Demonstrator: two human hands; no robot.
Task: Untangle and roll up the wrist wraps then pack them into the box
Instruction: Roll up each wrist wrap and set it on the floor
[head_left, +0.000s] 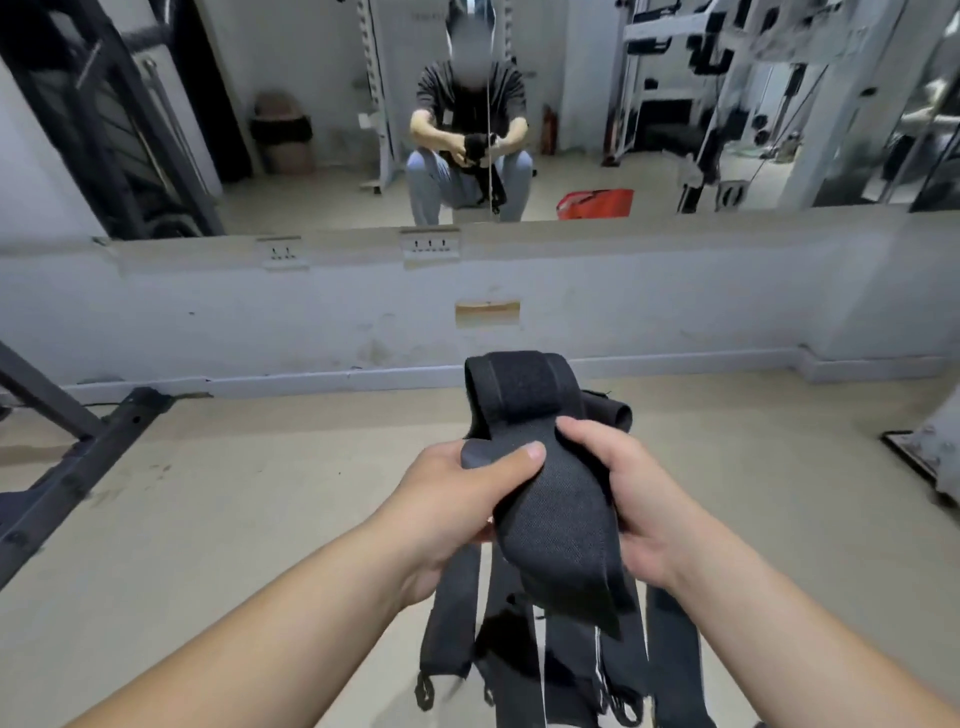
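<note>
Gripped by the left hand (457, 499) and the right hand (631, 499), the black wrist wraps (550, 525) hang in mid-air over a pale floor (234, 519), facing a wall mirror (311, 130). Trailing strap ends run out of frame below.

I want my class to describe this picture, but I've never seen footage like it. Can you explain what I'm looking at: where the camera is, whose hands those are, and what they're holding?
There is no machine here. One camera sits on a person's head, looking forward and down, so the two arms are the wearer's own. The left hand and right hand both grip a tangled bundle of black wrist wraps; loose ends hang below, towards the floor. Ahead is a wall mirror, which shows the same person, crouched or seated, with the bundle. A gym frame stands at the left. No packing box is clearly visible.
</note>
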